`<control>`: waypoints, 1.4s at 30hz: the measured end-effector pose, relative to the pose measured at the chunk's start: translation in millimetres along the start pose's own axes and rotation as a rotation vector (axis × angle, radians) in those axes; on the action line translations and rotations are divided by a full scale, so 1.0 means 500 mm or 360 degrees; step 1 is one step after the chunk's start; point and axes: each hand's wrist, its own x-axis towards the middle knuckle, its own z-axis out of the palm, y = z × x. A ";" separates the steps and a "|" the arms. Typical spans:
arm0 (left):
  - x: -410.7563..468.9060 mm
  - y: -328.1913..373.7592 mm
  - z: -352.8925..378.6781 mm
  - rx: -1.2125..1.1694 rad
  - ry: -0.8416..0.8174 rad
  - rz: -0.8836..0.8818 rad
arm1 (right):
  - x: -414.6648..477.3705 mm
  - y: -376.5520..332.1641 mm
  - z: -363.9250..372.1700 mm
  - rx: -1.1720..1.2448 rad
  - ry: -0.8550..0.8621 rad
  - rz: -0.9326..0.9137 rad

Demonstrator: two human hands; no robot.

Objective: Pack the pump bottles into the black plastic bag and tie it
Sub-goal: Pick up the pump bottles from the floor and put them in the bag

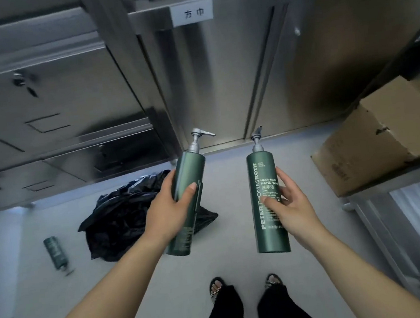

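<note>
My left hand [169, 209] grips a dark green pump bottle [188, 176], tilted slightly right, its silver pump pointing up. My right hand [292, 202] holds a second green pump bottle [264, 205] upright, white lettering facing me. Both bottles hang in the air above the floor. A crumpled black plastic bag [124, 214] lies on the grey floor behind and below my left hand. A third green pump bottle [56, 252] lies on its side on the floor, left of the bag.
Stainless steel cabinets [194, 69] with drawers stand ahead. A cardboard box [378, 138] sits on a metal shelf [377, 185] at the right. My feet in sandals [245, 284] stand on the floor below the bottles.
</note>
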 end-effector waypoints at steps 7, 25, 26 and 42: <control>-0.002 -0.073 -0.112 -0.0015 0.0231 -0.0217 | 0.071 -0.022 0.161 -0.0082 -0.0283 0.0017; 0.067 -0.359 -0.530 0.0037 0.0274 -0.0237 | 0.064 -0.015 0.647 -0.0328 -0.0310 0.0030; 0.075 -0.378 -0.559 0.0072 0.0259 -0.0223 | 0.056 -0.007 0.674 -0.0325 -0.0273 0.0037; 0.284 -0.547 -0.746 0.0396 0.0017 -0.0139 | 0.147 0.102 0.915 -0.0232 0.0037 0.0245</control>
